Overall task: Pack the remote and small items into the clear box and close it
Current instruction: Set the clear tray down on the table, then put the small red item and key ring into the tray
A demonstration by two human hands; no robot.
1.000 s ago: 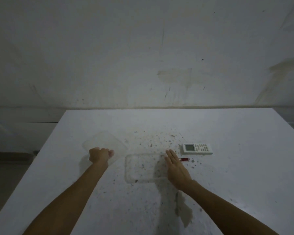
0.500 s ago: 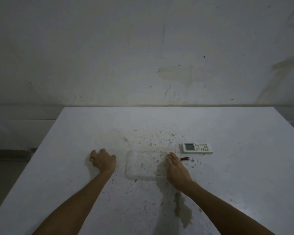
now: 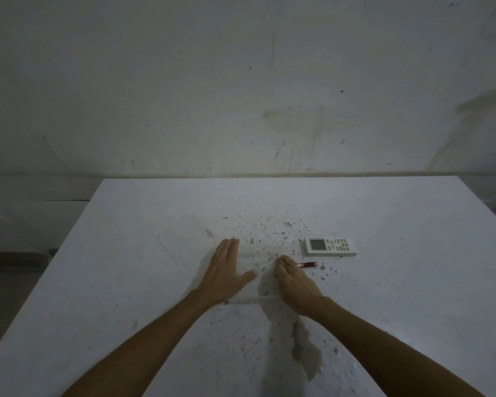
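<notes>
The clear box [image 3: 259, 282] sits open on the white table [image 3: 384, 310], hard to make out, between my two hands. My left hand [image 3: 226, 270] lies flat over its left wall, fingers straight, thumb spread over the inside. My right hand [image 3: 295, 285] cups the right wall with fingers together and slightly curled. The clear lid [image 3: 181, 247] rests flat on the table to the left of the box. A white remote [image 3: 330, 246] with a grey screen lies to the right. A small red item [image 3: 308, 265] lies just past my right fingertips.
Dark specks and stains dot the tabletop around and behind the box, and a larger stain [image 3: 305, 351] lies below my right wrist. A bare wall [image 3: 241, 96] rises behind the table's far edge. The table's left edge drops to a dark floor.
My left hand set the lid down on the table at the left, let go, then moved right onto the box's left side. My right hand stayed at the box's right wall.
</notes>
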